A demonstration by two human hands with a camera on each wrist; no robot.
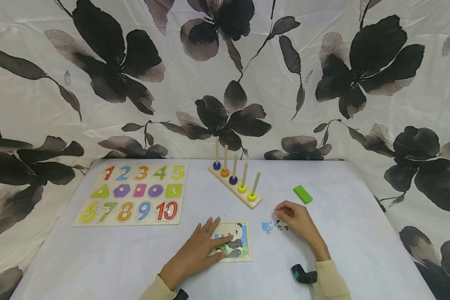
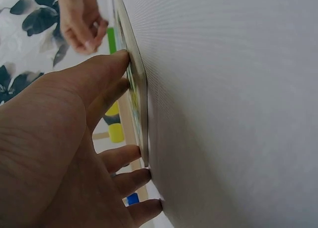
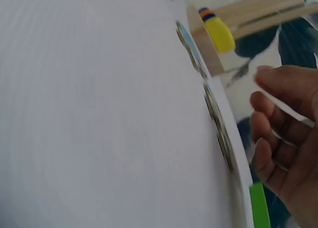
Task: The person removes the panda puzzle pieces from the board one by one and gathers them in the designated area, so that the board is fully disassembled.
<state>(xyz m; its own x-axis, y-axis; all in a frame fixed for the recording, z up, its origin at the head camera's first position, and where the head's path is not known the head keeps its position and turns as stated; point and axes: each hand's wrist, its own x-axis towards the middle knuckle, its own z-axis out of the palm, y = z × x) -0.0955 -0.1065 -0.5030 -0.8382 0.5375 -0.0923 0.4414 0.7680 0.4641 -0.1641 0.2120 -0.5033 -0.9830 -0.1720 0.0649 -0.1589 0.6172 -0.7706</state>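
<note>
A wooden panda jigsaw board (image 1: pixel 246 248) lies on the table, with panda pieces in its frame. My left hand (image 1: pixel 195 252) rests on its left part, fingers spread and mostly straight; the left wrist view shows thumb and fingertips at the board's edge (image 2: pixel 141 84). To the right of the board lie loose jigsaw pieces: a blue one (image 1: pixel 266 226) and a black-and-white panda-face one (image 1: pixel 283 226). My right hand (image 1: pixel 298 221) hovers over the panda-face piece with loosely bent fingers. In the right wrist view, the right hand (image 3: pixel 288 133) is apart from the pieces (image 3: pixel 218 126) and holds nothing.
A green block (image 1: pixel 303 194) lies just beyond my right hand. Behind the jigsaw stands a wooden peg stand (image 1: pixel 234 186) with coloured rings on upright pegs. A number and shape board (image 1: pixel 135 196) lies at the left. Floral cloth (image 1: pixel 225 83) hangs behind the table.
</note>
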